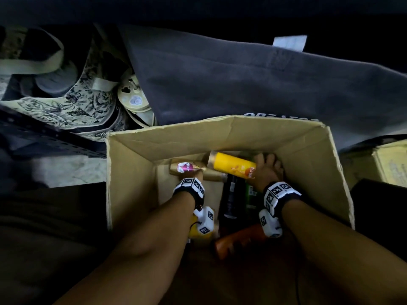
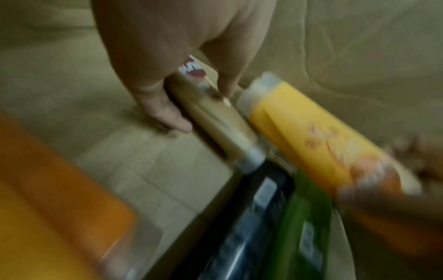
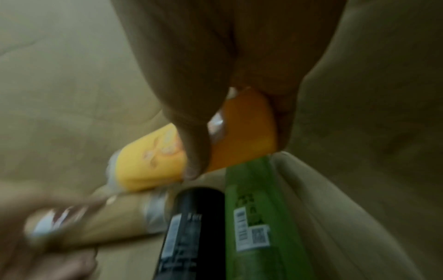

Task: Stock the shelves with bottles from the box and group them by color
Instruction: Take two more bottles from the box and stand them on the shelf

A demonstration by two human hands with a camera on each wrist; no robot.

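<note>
Both of your hands are down inside the open brown cardboard box. Your left hand is curled round the gold plastic bottle with a pink-and-white label, thumb on one side and fingers on the other. That bottle lies on its side at the far left of the box floor. Your right hand pinches the base end of the yellow plastic bottle with a gold cap — thumb on the near side, fingers wrapped behind. The yellow bottle lies tilted across the far end of the box, its cap just beside the gold bottle.

Beneath it, a black cylindrical bottle and a green bottle with a white barcode sticker lie side by side, touching, pointing back toward you. An orange bottle lies near the box's close edge, under your right wrist.

Outside the box, a dark grey cloth is draped behind it — to the left sits a patterned cream fabric bag.
</note>
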